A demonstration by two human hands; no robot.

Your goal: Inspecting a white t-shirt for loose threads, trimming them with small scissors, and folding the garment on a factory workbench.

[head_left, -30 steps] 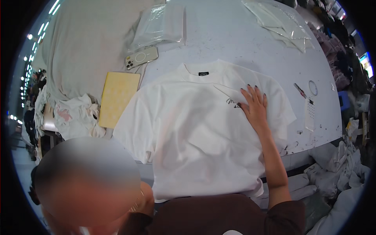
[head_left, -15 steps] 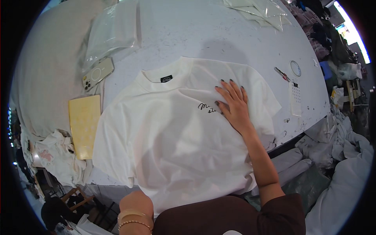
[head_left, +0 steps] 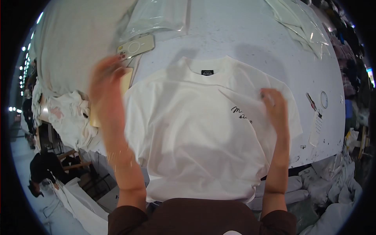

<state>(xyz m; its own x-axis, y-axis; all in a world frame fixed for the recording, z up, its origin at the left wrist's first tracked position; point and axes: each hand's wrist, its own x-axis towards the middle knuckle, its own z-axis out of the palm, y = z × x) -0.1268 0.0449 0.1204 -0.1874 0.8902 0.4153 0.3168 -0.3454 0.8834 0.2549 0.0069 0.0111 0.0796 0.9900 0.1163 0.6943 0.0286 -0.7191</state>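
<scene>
A white T-shirt (head_left: 199,129) lies spread on the table, its collar on the far side with a black neck label (head_left: 207,72) inside. Dark script lettering (head_left: 239,113) marks the right side of its chest, beside a long slanting crease. My right hand (head_left: 276,111) is over the shirt near the right sleeve, fingers bent and blurred; whether it touches the cloth is unclear. Raised at the left, my left hand (head_left: 107,78) is smeared by motion, in front of a yellow booklet (head_left: 94,115) and just below a phone (head_left: 137,46). I cannot make out anything in either hand.
Clear plastic packs (head_left: 156,17) lie at the back, with more bagged cloth (head_left: 299,25) at far right. Thread snips (head_left: 311,101), a tape roll (head_left: 324,100) and a white tag card (head_left: 315,129) sit on the right. Crumpled cloth (head_left: 68,115) hangs at left; a person (head_left: 49,168) bends beyond it.
My left arm has come up from the lower edge to the table's left side. My right hand, flat on the chest before, has drawn back and curled. The whole view has shifted.
</scene>
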